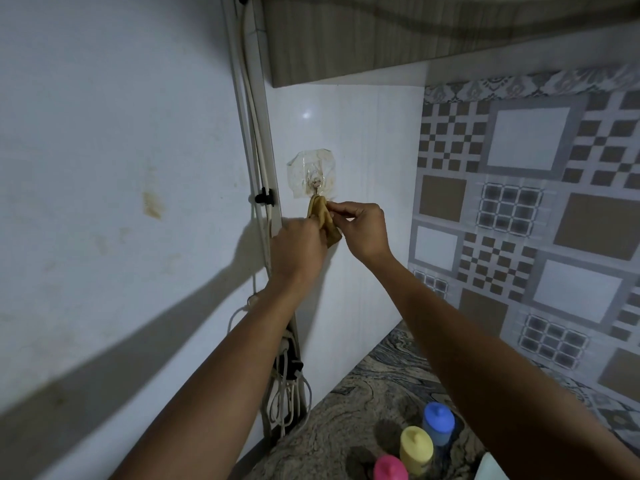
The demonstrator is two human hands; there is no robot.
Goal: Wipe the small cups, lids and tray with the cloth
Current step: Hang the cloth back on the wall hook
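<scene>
Fingers of left hand and right hand pinch the cloth, seemingly hooked on white wall above marbled counter.

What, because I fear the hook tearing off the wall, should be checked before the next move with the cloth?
1. The left hand grips the cloth: ok.
2. The right hand pinches the cloth's upper edge: ok.
3. The cloth is free of the hook: cannot tell; its top reaches it.
4. The hook's clear pad is stuck flat: cannot tell.
5. The pink cup, yellow cup and blue cup stand upright on the counter, lids on: ok.
</scene>
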